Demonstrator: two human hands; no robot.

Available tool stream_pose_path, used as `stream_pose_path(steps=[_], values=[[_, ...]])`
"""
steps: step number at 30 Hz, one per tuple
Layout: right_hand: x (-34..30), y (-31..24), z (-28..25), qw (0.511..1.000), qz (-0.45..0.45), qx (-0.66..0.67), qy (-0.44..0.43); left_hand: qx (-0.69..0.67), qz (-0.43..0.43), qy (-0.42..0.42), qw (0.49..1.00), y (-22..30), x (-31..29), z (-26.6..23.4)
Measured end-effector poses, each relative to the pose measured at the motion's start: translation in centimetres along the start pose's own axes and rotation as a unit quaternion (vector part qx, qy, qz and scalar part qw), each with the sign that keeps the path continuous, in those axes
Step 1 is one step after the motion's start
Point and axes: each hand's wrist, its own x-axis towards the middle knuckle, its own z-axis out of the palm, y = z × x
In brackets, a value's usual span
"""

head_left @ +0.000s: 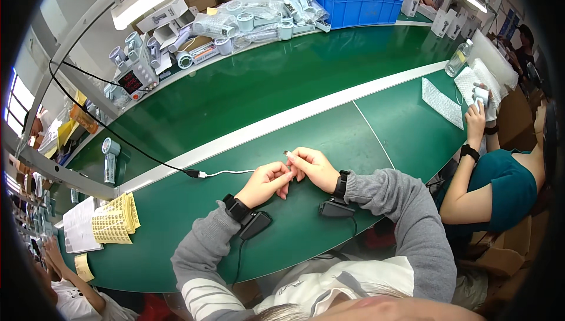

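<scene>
Green bench (247,94), curved by the lens, runs from near left to far right, with a white stripe (329,104) along its length. Both of the person's hands meet at bench centre, close to the near edge. Left hand (266,183): fingers curled, tips pinching the white cable (231,172) just behind its end. Right hand (315,166): fingers pressed together, thumb and forefinger nipping the small metal plug (288,154), which sticks out past the fingertips toward the far left. The 2 hands touch at the fingertips. Cable long axis lies roughly left-right: it leaves the left hand, runs left across the bench to a black joint (193,174), then continues as a black lead (118,138) toward the far left, up to a meter (130,81) with a red display. So the plug is at the right hand's tips, the slack lies on the left hand's side, and the left hand is nearer the cable run. Each wrist carries a black band with a small black unit (255,224) resting on the bench. Yellow label sheets (116,219) and white paper lie near left. A grey handheld device (109,157) lies left of the stripe; bagged ones pile up far centre beside a blue bin (359,3). Another person works at right, holding a white item (481,93).
</scene>
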Motion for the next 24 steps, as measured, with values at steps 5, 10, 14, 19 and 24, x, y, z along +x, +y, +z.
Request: stream_pose_path(steps=[5, 10, 14, 19, 24], values=[[-0.01, -0.12, 0.07, 1.0, 0.006, 0.002, -0.008, 0.015, -0.004, 0.006, 1.0, 0.13, -0.1, 0.08], [-0.08, -0.09, 0.0, 1.0, -0.006, 0.0, -0.011, 0.005, -0.004, 0.009, 1.0, 0.35, -0.1, 0.32], [-0.21, -0.16, 0.03, 1.0, -0.003, -0.003, -0.011, 0.012, -0.004, 0.011, 1.0, 0.29, -0.19, 0.32], [-0.1, -0.24, 0.0, 1.0, 0.004, -0.006, -0.014, 0.007, -0.002, 0.009, 1.0, -0.07, -0.03, 0.13], [0.11, -0.16, -0.1, 1.0, 0.001, -0.007, -0.015, 0.008, -0.003, 0.009, 1.0, 0.23, -0.03, -0.05]])
